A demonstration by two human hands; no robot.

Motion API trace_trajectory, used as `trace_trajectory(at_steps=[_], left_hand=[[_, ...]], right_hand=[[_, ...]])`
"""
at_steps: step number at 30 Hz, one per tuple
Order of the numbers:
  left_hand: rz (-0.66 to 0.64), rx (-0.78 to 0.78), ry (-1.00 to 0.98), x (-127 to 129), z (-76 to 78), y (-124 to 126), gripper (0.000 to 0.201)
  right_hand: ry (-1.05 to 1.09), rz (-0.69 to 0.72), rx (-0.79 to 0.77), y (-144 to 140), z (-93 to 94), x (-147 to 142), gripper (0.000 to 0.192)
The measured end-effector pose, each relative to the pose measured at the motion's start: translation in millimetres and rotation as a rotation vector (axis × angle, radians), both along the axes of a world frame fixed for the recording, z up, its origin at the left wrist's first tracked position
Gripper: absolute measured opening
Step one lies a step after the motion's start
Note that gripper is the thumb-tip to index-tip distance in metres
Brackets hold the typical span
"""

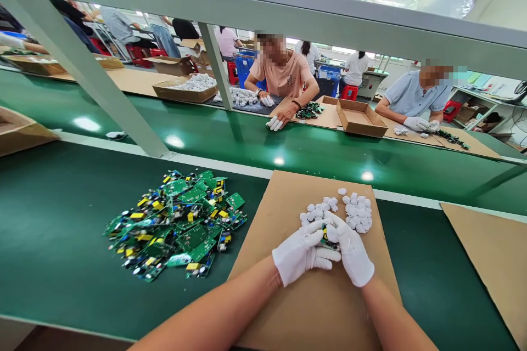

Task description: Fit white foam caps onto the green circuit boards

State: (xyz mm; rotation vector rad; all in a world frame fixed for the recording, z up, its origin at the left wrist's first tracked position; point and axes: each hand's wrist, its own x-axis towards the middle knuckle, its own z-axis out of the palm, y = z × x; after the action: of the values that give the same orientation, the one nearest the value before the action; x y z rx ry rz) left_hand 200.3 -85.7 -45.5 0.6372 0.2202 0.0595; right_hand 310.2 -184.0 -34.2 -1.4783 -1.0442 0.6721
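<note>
**Gloved hands join a small board over the cardboard sheet**

The person's left hand (pixel 302 255) and right hand (pixel 352 249), both in white gloves, meet above the cardboard sheet (pixel 288 296) that lies on the green table (pixel 53 252). Between them sits a small circuit board (pixel 328 237), green with dark parts; the fingers of both hands are closed narrowly around it, and most of it is hidden by the gloves. Just beyond the hands, on the far part of the same sheet, lies a heap of white plastic caps (pixel 354 211). To the left of the sheet, on the bare table, a large pile of circuit boards (pixel 177 225) waits. Past the sheet, across the conveyor belt (pixel 247 142), other people in gloves work at their own piles.

The step in hand looks like a fitting job. It is best done with the board gripped by its edges, thumbs clear of the components, and pressure applied squarely so nothing bends.
</note>
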Motion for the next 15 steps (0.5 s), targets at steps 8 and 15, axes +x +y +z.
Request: trace_trajectory(at_steps=[8,15], left_hand=[[-0.018,-0.038,-0.058,-1.7,-4.1,-1.7,0.031],[-0.025,0.029,-0.040,-0.6,-1.6,-0.7,0.027]], right_hand=[[-0.194,-0.019,-0.107,-1.0,-3.9,3.8,0.044],[-0.291,0.009,-0.170,-0.7,-6.7,9.4,0.040]])
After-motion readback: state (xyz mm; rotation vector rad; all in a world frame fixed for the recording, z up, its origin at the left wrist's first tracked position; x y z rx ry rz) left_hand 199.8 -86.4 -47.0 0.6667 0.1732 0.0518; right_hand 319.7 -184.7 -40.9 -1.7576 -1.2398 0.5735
